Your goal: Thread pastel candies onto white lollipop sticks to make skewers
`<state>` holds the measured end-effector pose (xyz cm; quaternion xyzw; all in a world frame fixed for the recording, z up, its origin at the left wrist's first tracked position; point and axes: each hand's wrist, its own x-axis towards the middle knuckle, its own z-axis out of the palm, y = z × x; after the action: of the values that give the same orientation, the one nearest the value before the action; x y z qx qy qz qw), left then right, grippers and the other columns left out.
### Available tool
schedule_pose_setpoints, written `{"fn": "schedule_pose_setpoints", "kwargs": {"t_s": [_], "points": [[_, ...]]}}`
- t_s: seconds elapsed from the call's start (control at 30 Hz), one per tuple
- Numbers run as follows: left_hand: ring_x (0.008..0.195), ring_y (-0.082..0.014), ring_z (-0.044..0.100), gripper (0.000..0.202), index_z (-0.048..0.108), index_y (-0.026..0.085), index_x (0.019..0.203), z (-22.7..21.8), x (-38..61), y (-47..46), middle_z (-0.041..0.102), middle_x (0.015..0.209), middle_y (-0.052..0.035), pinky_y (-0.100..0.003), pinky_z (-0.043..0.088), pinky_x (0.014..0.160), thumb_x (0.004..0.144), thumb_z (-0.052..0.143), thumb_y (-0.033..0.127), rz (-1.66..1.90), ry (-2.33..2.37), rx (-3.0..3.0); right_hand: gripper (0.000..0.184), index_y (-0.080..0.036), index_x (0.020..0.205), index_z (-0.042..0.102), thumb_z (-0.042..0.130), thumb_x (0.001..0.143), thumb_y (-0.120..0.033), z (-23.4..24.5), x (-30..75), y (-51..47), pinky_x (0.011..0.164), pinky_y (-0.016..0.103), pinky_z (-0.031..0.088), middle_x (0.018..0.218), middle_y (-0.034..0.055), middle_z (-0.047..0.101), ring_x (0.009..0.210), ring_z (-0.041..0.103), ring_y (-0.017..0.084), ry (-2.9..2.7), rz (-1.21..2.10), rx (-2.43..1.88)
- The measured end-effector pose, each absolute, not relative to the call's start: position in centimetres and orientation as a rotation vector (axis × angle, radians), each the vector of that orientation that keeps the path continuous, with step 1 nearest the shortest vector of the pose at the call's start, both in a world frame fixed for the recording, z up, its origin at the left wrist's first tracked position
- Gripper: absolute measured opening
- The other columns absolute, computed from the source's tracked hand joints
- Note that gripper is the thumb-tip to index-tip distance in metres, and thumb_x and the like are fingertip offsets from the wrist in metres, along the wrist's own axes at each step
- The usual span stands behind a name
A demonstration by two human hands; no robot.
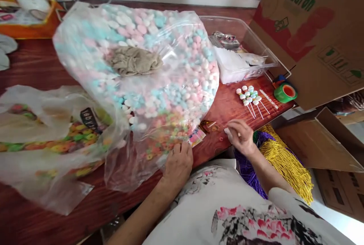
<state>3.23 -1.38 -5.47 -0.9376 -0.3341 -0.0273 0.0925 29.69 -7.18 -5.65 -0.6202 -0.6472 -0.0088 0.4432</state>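
Marshmallow bag (pixel 176 87): a big clear one lying on the surface (pixel 223 102), full of pink, blue and white pieces.
Left hand (pixel 178 161): at the marshmallow bag's near edge, fingers bent close together beside ring candies (pixel 162 135); cannot tell whether they grip.
Right hand (pixel 241 137): right of the marshmallow bag, fingers bent, perhaps pinching a small white piece (pixel 227 131), though blurred.
Candy sticks (pixel 251 99): bunched right of the marshmallow bag.
Brown cloth (pixel 135 61): crumpled atop the marshmallow bag.
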Motion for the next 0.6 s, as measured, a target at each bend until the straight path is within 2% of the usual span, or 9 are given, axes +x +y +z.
{"fn": "schedule_pose_setpoints", "kwargs": {"t_s": [0.1, 0.2, 0.27, 0.37, 0.5, 0.6], "points": [[0.078, -0.0260, 0.058, 0.023, 0.070, 0.006, 0.091, -5.9, 1.9, -0.5, 0.065, 0.084, -0.0129, -0.036, 0.048, 0.065, 0.084, 0.050, -0.001, -0.196, -0.877, -2.732, 0.027, -0.022, 0.102, 0.072, 0.051, 0.090, -0.011, -4.6, 36.7, -6.3, 0.078, 0.035, 0.050, 0.097, 0.0096, 0.070, 0.090, 0.062, 0.022, -1.681, -0.329, -1.876], [0.073, -0.0233, 0.056, 0.019, 0.070, 0.010, 0.086, -6.0, 0.7, 0.2, 0.063, 0.077, -0.0096, -0.035, 0.045, 0.065, 0.086, 0.052, 0.004, -0.448, -0.734, -2.722, 0.025, -0.024, 0.100, 0.075, 0.056, 0.088, -0.014, -4.1, 42.5, -4.8, 0.077, 0.038, 0.040, 0.102, 0.0100, 0.072, 0.092, 0.057, 0.025, -2.010, -0.525, -2.105], [0.070, -0.0214, 0.054, 0.017, 0.069, 0.014, 0.083, -6.2, 0.4, 0.3, 0.061, 0.072, -0.0068, -0.035, 0.042, 0.063, 0.088, 0.054, 0.007, -0.586, -0.669, -2.703, 0.020, -0.023, 0.094, 0.075, 0.057, 0.088, -0.016, -4.0, 44.7, -3.6, 0.078, 0.039, 0.035, 0.105, 0.0106, 0.071, 0.094, 0.054, 0.025, -2.285, -0.548, -2.081], [0.068, -0.0202, 0.053, 0.015, 0.067, 0.016, 0.081, -6.4, 0.8, -0.4, 0.060, 0.069, -0.0047, -0.034, 0.040, 0.063, 0.089, 0.056, 0.010, -0.629, -0.763, -2.701, 0.017, -0.020, 0.084, 0.072, 0.056, 0.089, -0.016, -3.9, 45.9, -2.2, 0.077, 0.038, 0.030, 0.100, 0.0108, 0.070, 0.090, 0.051, 0.024, -2.562, -0.506, -1.918], [0.075, -0.0217, 0.057, 0.014, 0.068, 0.017, 0.096, -6.2, 1.7, -1.7, 0.065, 0.082, -0.0071, -0.034, 0.041, 0.066, 0.091, 0.055, 0.014, -0.503, -1.071, -2.766, 0.018, -0.022, 0.089, 0.071, 0.053, 0.090, -0.019, -2.8, 45.7, -1.3, 0.076, 0.038, 0.033, 0.096, 0.0085, 0.070, 0.085, 0.053, 0.022, -2.576, -0.488, -1.749], [0.081, -0.0221, 0.059, 0.015, 0.067, 0.017, 0.088, -5.9, 1.7, -1.4, 0.067, 0.088, -0.0087, -0.033, 0.042, 0.066, 0.092, 0.052, 0.015, -0.505, -1.212, -2.863, 0.017, -0.022, 0.093, 0.070, 0.054, 0.090, -0.022, -0.7, 44.2, -1.4, 0.076, 0.038, 0.041, 0.095, 0.0080, 0.070, 0.085, 0.059, 0.022, -2.217, -0.414, -1.625]]}}
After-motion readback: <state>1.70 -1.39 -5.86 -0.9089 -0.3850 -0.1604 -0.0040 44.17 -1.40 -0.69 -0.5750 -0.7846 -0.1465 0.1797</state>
